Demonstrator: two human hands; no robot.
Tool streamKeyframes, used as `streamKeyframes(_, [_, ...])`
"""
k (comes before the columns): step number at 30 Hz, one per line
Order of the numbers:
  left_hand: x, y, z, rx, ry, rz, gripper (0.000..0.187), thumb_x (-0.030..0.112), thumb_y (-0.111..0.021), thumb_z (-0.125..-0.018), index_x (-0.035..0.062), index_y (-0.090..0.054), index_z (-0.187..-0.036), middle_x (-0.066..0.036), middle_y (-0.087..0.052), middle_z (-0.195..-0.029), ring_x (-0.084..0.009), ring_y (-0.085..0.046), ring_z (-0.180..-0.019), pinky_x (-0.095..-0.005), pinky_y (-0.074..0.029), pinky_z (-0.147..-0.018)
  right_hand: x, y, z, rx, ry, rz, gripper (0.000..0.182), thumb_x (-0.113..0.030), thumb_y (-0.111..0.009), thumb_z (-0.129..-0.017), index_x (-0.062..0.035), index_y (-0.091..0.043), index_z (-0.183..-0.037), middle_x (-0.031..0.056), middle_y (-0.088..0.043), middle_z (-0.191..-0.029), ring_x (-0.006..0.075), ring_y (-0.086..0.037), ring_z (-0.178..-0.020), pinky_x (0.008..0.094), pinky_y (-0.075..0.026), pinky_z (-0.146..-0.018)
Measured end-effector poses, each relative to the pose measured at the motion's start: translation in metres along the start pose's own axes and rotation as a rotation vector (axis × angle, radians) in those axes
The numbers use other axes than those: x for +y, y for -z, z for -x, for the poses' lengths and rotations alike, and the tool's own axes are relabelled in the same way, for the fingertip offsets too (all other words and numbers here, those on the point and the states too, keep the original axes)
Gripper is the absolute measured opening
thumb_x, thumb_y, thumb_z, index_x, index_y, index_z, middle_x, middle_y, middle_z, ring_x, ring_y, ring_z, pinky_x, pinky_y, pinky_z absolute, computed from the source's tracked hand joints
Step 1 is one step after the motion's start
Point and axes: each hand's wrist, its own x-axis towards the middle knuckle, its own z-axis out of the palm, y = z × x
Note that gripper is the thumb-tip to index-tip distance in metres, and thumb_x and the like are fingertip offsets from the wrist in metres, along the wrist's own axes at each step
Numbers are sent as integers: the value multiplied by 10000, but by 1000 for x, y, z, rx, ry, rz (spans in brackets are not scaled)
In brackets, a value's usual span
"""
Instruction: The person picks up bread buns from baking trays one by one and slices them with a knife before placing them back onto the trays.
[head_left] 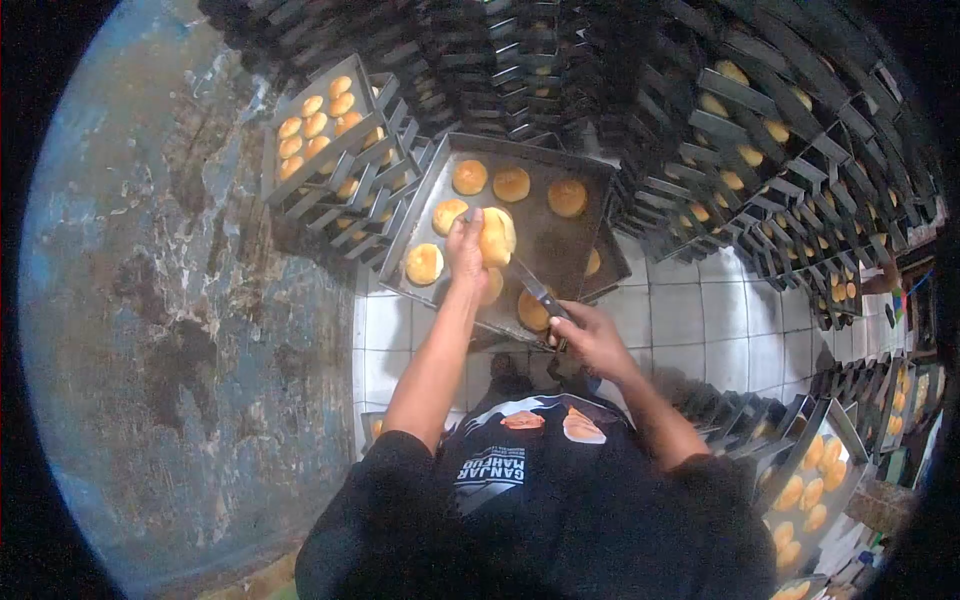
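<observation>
My left hand point(467, 246) is closed around a golden bread bun point(497, 238), held up over a metal baking tray point(560, 240). In my right hand point(590, 338) is a knife point(540, 291) with a dark handle, its blade slanting up toward the lower edge of that bun. Several round buns rest in the tray, among them one at the top right point(567, 197), one at the far left point(425, 263) and one partly hidden behind the knife point(533, 312).
Stacked trays of buns point(318, 130) stand at the upper left by a worn, peeling wall point(170, 330). Tall stacks of trays point(740, 150) rise on the right. Another bun tray point(812, 480) is at the lower right. White floor tiles point(700, 310) show below.
</observation>
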Motion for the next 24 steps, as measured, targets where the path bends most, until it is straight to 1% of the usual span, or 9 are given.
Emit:
streamKeyframes(4, [-6,14,-9,29,-53,-58,411,318,-745,-931,50,-590,-1201,-32,-631,-1042,-134,-634,-936,-318,-551,-785,-32,19,32,21,-47,26,429,-272,-621,-993,-6,-613,-1329,2,-660,-846,69,-563,-715,234,-439,-596])
streamKeyframes(7, [-12,15,-9,5,49,-8,398,332,-731,-942,49,-606,-1192,-38,-642,-1052,-139,-635,-947,-315,-544,-793,-40,29,48,34,-68,-15,410,-246,-607,-988,-22,-624,-1331,-3,-655,-821,67,-551,-700,244,-443,-582])
streamKeyframes(9, [-17,11,-4,-57,166,-7,440,372,-692,-966,31,-598,-1228,-57,-644,-1107,-147,-629,-1011,-316,-533,-847,-36,40,57,125,-96,302,402,-234,-593,-989,-34,-623,-1336,1,-655,-786,60,-542,-675,261,-455,-580])
streamKeyframes(13, [-37,-4,4,-42,261,-43,486,424,-622,-1000,6,-592,-1248,-80,-644,-1153,-161,-626,-1051,-326,-523,-892,-17,64,70,303,-245,445,387,-202,-587,-982,-33,-625,-1328,10,-659,-762,67,-541,-652,273,-463,-590])
streamKeyframes(15, [-67,2,-7,-110,307,-189,543,456,-551,-1029,-7,-563,-1312,-113,-642,-1210,-210,-625,-1080,-358,-504,-949,10,77,71,408,-100,352,341,-201,-591,-974,-30,-646,-1263,62,-707,-817,132,-658,-769,309,-522,-737])
streamKeyframes(17, [-102,2,-18,-49,248,-284,528,448,-522,-1042,4,-584,-1321,-131,-651,-1240,-259,-623,-1092,-381,-473,-987,14,83,71,432,-115,393,341,-222,-591,-976,-36,-648,-1257,70,-702,-807,127,-644,-748,319,-520,-713])
streamKeyframes(19, [-112,-3,-21,-126,127,-830,577,478,-523,-1033,-29,-583,-1300,-132,-641,-1197,-245,-607,-1132,-361,-489,-955,11,82,70,466,-231,339,326,-190,-612,-965,-37,-653,-1251,71,-690,-790,123,-622,-728,331,-517,-689])
streamKeyframes(22, [-114,-17,-51,-217,-1,-939,552,465,-489,-1043,-29,-632,-1245,-180,-654,-1222,-323,-610,-1155,-408,-460,-992,-2,84,64,434,-391,394,318,-171,-629,-951,-38,-660,-1238,78,-684,-794,130,-609,-721,343,-515,-677])
streamKeyframes(24, [-123,-30,-76,-259,-61,-994,547,458,-472,-1048,-28,-657,-1217,-204,-660,-1235,-362,-611,-1166,-432,-445,-1011,16,88,65,454,-336,454,325,-175,-628,-950,-44,-660,-1245,82,-684,-800,137,-607,-718,346,-513,-675])
